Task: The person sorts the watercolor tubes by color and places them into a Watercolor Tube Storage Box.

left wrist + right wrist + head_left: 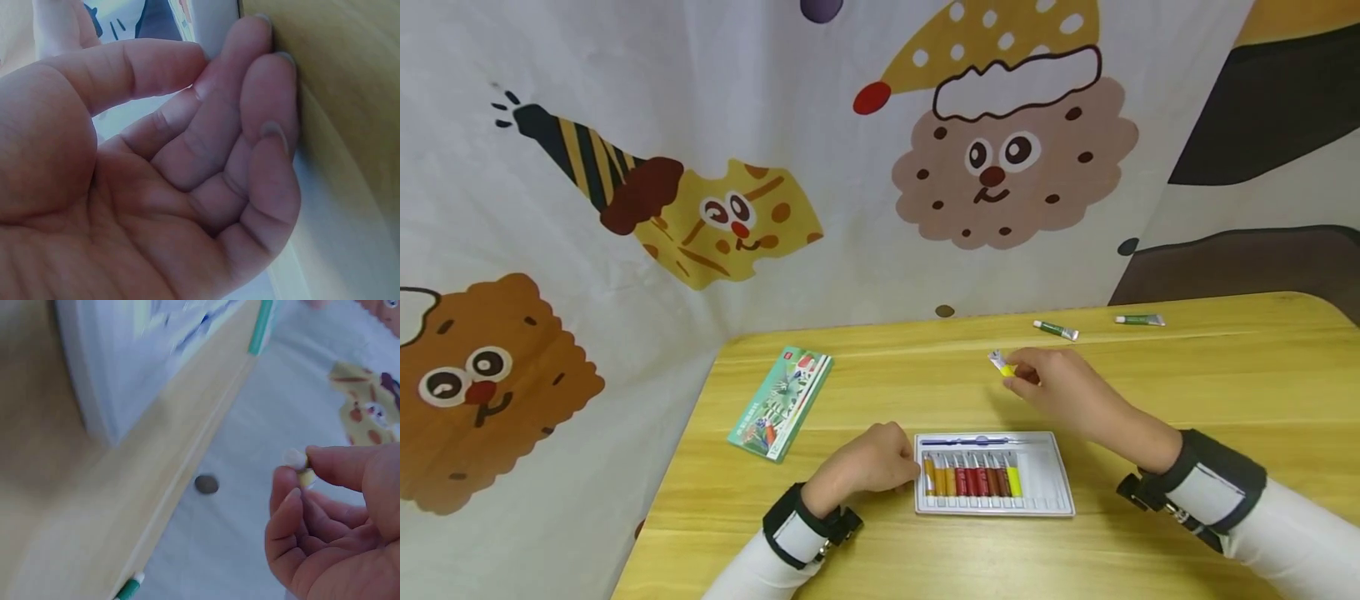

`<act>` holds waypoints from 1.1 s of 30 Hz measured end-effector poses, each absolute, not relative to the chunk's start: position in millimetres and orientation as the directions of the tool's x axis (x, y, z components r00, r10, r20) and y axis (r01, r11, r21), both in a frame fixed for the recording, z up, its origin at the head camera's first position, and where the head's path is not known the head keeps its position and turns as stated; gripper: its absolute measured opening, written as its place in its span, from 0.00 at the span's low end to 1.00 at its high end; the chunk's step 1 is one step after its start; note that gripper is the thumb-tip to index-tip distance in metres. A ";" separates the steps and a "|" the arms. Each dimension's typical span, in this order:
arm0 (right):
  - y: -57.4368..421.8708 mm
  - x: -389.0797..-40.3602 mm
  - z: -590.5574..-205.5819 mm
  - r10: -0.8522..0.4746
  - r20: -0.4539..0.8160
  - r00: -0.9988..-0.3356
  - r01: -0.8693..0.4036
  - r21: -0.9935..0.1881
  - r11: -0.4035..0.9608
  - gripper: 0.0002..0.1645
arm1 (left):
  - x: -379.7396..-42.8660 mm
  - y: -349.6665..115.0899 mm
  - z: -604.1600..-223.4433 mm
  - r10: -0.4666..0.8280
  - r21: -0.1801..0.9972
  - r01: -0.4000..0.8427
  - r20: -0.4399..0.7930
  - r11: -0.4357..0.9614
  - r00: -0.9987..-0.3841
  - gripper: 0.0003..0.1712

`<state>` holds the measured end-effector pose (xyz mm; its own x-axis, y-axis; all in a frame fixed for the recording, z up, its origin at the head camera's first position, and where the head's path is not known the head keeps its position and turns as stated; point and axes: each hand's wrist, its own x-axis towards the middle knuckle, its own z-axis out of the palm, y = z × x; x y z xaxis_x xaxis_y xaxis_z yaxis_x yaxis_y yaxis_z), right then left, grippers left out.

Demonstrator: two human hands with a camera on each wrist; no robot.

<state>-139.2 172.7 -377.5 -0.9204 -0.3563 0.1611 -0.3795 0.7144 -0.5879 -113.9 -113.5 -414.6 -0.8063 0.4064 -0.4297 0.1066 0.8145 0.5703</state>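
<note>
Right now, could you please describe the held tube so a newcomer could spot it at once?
On the table, find the white tray. Beyond its far edge, the right grip pinches the yellow tube. Another yellow tube ends the tray's row; this one alone is held.

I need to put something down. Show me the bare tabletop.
Bare wood lies behind the paint tray, between the green box and right hand, and in front of the tray. It's crowded at the tray's left edge, by the left hand, and inside among the tubes.
</note>
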 end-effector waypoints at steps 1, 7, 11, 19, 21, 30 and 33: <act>172.1 -134.0 -377.4 -0.350 0.155 -0.924 -0.369 -0.599 0.710 0.19 | -113.6 -113.7 -414.4 0.406 0.572 0.105 -0.430 0.814 -0.806 0.20; 174.4 -106.1 -382.7 -0.318 0.077 -0.945 -0.284 -0.676 0.680 0.20 | -113.1 -114.0 -413.9 0.406 0.576 0.101 -0.429 0.811 -0.807 0.20; 178.3 -92.2 -393.3 -0.317 0.036 -0.948 -0.245 -0.717 0.652 0.18 | -113.2 -114.3 -415.1 0.406 0.577 0.104 -0.425 0.810 -0.809 0.20; 180.7 -72.1 -407.7 -0.301 -0.080 -0.950 -0.148 -0.736 0.661 0.16 | -112.8 -114.4 -414.7 0.407 0.583 0.096 -0.429 0.806 -0.807 0.20; 179.4 -69.8 -411.9 -0.311 -0.092 -0.946 -0.147 -0.733 0.665 0.16 | -112.6 -114.8 -414.7 0.403 0.583 0.091 -0.433 0.807 -0.806 0.20; 173.3 -65.3 -423.9 -0.331 -0.135 -0.934 -0.138 -0.718 0.682 0.14 | -112.7 -115.0 -415.8 0.417 0.593 0.105 -0.418 0.799 -0.807 0.20; 173.1 -65.6 -426.0 -0.328 -0.145 -0.933 -0.126 -0.723 0.679 0.14 | -112.8 -115.0 -416.2 0.418 0.594 0.105 -0.419 0.798 -0.806 0.20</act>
<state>-65.6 173.1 -426.0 -0.9335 -0.3280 -0.1451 -0.1262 0.6790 -0.7232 -112.8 -115.0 -416.2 -0.8060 0.4179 -0.4192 0.1047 0.7977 0.5939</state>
